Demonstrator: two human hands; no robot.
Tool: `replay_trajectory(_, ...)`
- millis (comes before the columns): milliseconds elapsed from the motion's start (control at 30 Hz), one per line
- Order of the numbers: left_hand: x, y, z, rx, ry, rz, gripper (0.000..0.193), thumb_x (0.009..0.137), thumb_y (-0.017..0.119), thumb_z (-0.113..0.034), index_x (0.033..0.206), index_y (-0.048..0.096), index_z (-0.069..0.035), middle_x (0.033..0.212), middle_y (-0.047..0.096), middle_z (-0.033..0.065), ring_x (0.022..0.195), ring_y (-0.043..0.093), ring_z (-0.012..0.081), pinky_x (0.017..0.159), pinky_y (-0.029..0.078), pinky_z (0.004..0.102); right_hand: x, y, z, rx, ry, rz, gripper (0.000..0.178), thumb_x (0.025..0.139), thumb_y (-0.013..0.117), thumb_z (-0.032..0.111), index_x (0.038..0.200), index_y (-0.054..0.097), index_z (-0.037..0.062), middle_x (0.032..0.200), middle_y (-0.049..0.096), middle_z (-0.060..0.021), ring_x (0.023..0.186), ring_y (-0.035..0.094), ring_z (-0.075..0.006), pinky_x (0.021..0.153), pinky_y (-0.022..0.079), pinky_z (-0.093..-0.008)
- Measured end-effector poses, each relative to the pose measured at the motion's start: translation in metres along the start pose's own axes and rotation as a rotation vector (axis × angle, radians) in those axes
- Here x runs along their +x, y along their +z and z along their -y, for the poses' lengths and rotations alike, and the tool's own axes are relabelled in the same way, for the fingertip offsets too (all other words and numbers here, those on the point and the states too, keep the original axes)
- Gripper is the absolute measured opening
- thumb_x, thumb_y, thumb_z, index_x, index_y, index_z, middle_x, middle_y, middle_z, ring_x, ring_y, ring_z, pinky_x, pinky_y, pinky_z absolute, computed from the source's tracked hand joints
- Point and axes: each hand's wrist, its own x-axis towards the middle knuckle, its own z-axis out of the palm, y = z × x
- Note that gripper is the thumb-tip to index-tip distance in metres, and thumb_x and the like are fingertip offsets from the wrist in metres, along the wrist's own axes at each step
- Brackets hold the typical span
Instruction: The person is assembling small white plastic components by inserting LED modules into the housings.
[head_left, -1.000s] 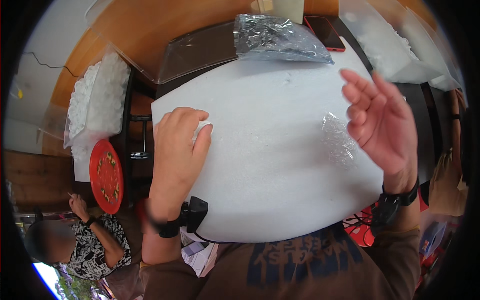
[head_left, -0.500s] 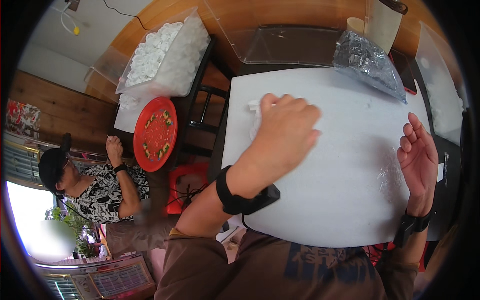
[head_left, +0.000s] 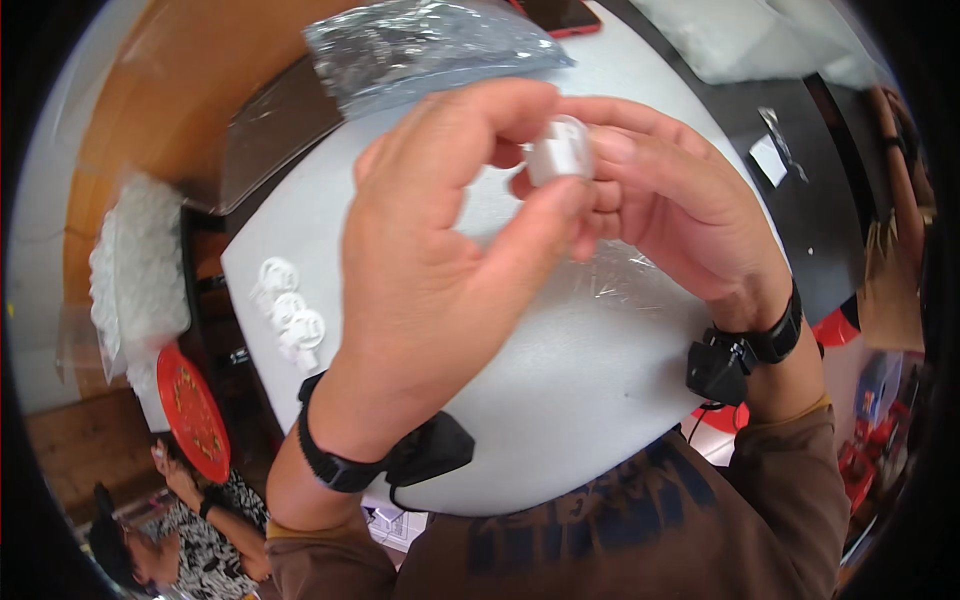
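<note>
Between my two hands, over the white work surface (head_left: 480, 400), is a small white plastic piece (head_left: 560, 152) with a rounded end. The thumb and fingers of my left hand (head_left: 425, 230) pinch it from the left. From the other side, the fingertips of my right hand (head_left: 690, 195) close on the same piece. Its details are slightly blurred and partly covered by fingers. To the left of my left forearm, several round white plastic pieces (head_left: 290, 308) lie in an overlapping row. Short clear plastic scraps (head_left: 610, 275) lie below my right hand.
A silvery plastic bag (head_left: 420, 50) lies at the far edge, near a phone (head_left: 560, 14) with a red edge. At left stand a clear tub of white pieces (head_left: 145, 265) and a red tray (head_left: 193, 415). A co-worker (head_left: 190, 530) sits at lower left.
My view has turned right. My left hand has moved away from the white pieces at left and met my right hand. The right hand, open before, now closes on the white plastic piece.
</note>
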Motion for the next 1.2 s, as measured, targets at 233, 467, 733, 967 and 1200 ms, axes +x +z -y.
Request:
replay_trajectory(233,0.01,0.008,0.007,0.01,-0.019,0.058,0.035,0.077,0.064,0.002,0.111,0.056,0.002,0.102,0.057,0.005,0.09,0.049,0.0124,0.083,0.041,0.0254,0.002,-0.014,0.005,-0.041,-0.031,-0.025,0.042,0.094,0.045,0.028,0.126,0.045,0.0005,0.107,0.061,-0.0182,0.078,0.063,-0.0134,0.065,0.052,-0.0254)
replay_trajectory(467,-0.01,0.008,0.021,0.087,-0.121,0.4,0.017,0.072,0.065,0.004,0.087,0.06,-0.002,0.087,0.058,0.0047,0.076,0.051,0.0135,0.071,0.041,0.024,0.005,-0.036,0.021,0.185,-0.147,-0.237,0.041,0.092,0.054,0.023,0.123,0.042,-0.0014,0.103,0.057,-0.0172,0.076,0.062,-0.0149,0.062,0.052,-0.024)
replay_trajectory(733,-0.015,0.025,0.02,0.341,-0.083,0.513,0.018,0.067,0.069,-0.002,0.079,0.057,-0.006,0.076,0.054,0.0047,0.067,0.05,0.0211,0.059,0.039,0.0296,0.012,-0.023,0.007,0.183,-0.054,-0.283,0.032,0.085,0.062,0.03,0.099,0.055,0.0015,0.091,0.06,-0.01,0.072,0.059,-0.013,0.064,0.047,-0.0236)
replay_trajectory(967,-0.012,0.022,0.021,0.216,-0.257,0.396,0.021,0.07,0.068,-0.003,0.088,0.057,-0.005,0.08,0.055,0.005,0.065,0.052,0.0187,0.062,0.038,0.0307,0.007,-0.024,0.003,0.131,-0.147,-0.368,0.036,0.088,0.055,0.032,0.108,0.054,0.0026,0.094,0.06,-0.0115,0.069,0.057,-0.0093,0.064,0.045,-0.0217)
replay_trajectory(1200,-0.018,0.028,0.024,0.156,-0.177,0.21,0.026,0.071,0.066,0.001,0.093,0.052,-0.001,0.097,0.059,0.0127,0.081,0.057,0.0217,0.074,0.045,0.0306,0.008,-0.042,0.002,0.233,-0.351,-0.56,0.027,0.091,0.053,0.03,0.106,0.054,0.0077,0.097,0.063,-0.0106,0.073,0.057,-0.009,0.066,0.046,-0.0221)
